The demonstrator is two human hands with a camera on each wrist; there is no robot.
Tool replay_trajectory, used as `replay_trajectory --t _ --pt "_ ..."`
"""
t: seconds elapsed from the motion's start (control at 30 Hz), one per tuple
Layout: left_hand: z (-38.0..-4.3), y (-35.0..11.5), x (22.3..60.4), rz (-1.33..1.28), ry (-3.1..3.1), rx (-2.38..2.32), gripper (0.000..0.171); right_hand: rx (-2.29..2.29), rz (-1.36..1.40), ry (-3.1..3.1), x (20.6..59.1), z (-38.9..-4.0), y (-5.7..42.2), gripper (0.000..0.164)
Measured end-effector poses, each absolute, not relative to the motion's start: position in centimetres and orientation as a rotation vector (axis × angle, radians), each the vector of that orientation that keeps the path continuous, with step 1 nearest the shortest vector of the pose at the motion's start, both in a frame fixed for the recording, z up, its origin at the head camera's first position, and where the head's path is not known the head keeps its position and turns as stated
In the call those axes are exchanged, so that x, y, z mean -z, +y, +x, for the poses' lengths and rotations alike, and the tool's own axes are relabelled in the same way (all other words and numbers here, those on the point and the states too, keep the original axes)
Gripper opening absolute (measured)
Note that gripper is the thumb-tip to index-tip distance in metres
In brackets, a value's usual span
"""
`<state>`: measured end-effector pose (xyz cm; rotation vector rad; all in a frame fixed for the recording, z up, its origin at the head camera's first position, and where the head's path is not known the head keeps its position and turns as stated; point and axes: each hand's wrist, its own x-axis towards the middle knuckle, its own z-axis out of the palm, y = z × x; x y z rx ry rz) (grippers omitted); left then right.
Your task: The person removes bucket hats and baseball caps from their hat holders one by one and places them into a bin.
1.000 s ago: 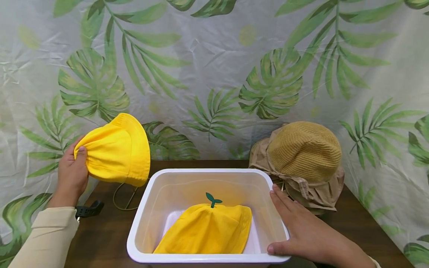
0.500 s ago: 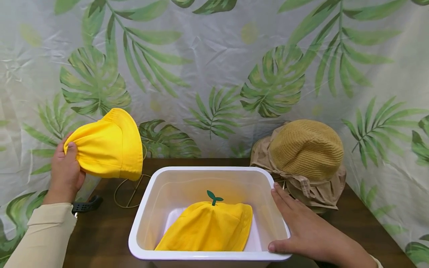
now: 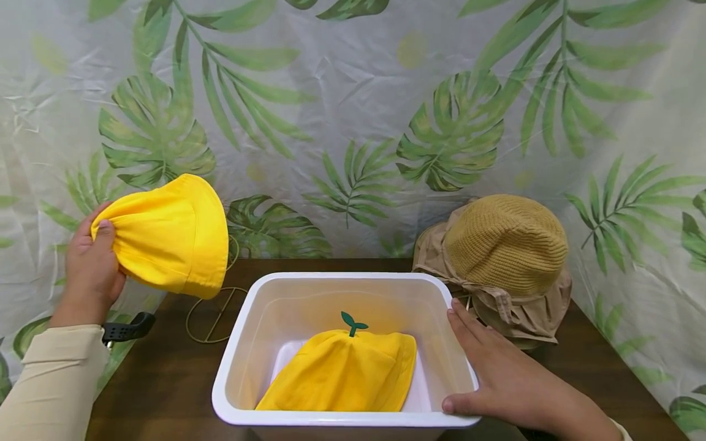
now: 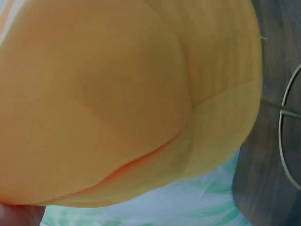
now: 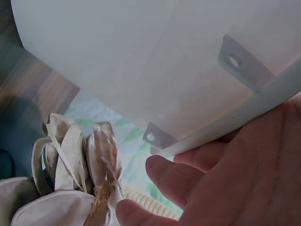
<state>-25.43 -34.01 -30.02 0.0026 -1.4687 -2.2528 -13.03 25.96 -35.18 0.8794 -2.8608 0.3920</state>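
In the head view, a yellow hat [image 3: 165, 239] is held in the air at the left, beside the bin [image 3: 331, 419]. Its crown is bunched and gripped between the thumb and fingers of the left hand [image 3: 91, 275], with the brim turned toward the right. A second hat [image 3: 342, 373], topped by an upright green sprout [image 3: 353, 324], is contained in the bin. The bin's right rim is touched by the right hand [image 3: 510, 376]; its fingers are laid out straight, its thumb is placed at the near corner, and nothing is clasped. Near that hand, a knit hat [image 3: 507, 245] is set over beige cloth [image 3: 518, 321]. A wire stand [image 3: 219, 315] is seen on the table [image 3: 149, 380], before a leaf-patterned curtain [image 3: 353, 92].

In the left wrist view, the frame is mostly filled by the yellow hat; the left hand is barely shown, so its grip cannot be judged there.

In the right wrist view, two holed tabs [image 5: 242, 63] are shown on the bin's outer wall, beside the right hand's extended fingers.
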Motion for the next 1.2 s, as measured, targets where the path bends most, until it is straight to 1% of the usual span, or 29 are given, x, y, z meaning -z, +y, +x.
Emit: replay_trajectory --t 0.2,0.37,0.5,0.6,0.8,0.97,1.03,1.2 --pt "-24.9 -35.1 31.8 0.023 -1.356 2.359 0.06 -0.397 0.883 -2.862 35.3 -13.1 25.9 0.114" --pt "-24.0 -36.3 33.1 -0.067 -1.244 2.389 0.057 -0.398 0.887 -2.86 35.3 -13.0 25.8 0.114" --pt "-23.5 -36.7 32.6 -0.116 -1.235 2.379 0.055 -0.392 0.874 -2.854 35.1 -12.8 26.0 0.114" --pt "-23.3 -36.4 31.7 -0.12 -1.298 2.311 0.057 -0.395 0.868 -2.857 35.0 -12.8 26.0 0.114" --pt "-22.4 -35.1 29.9 -0.119 -1.442 2.126 0.054 -0.41 0.886 -2.859 35.0 -12.9 26.0 0.114" --pt "-21.6 -33.8 28.3 -0.165 -1.693 1.941 0.05 -0.403 0.89 -2.864 35.1 -12.9 25.9 0.114" --pt "-21.2 -33.2 27.6 -0.174 -1.871 1.778 0.049 -0.401 0.884 -2.868 35.1 -12.9 25.9 0.114" --pt "-20.3 -31.8 25.6 -0.229 -2.292 1.19 0.046 -0.389 0.873 -2.868 35.1 -12.8 25.9 0.113"
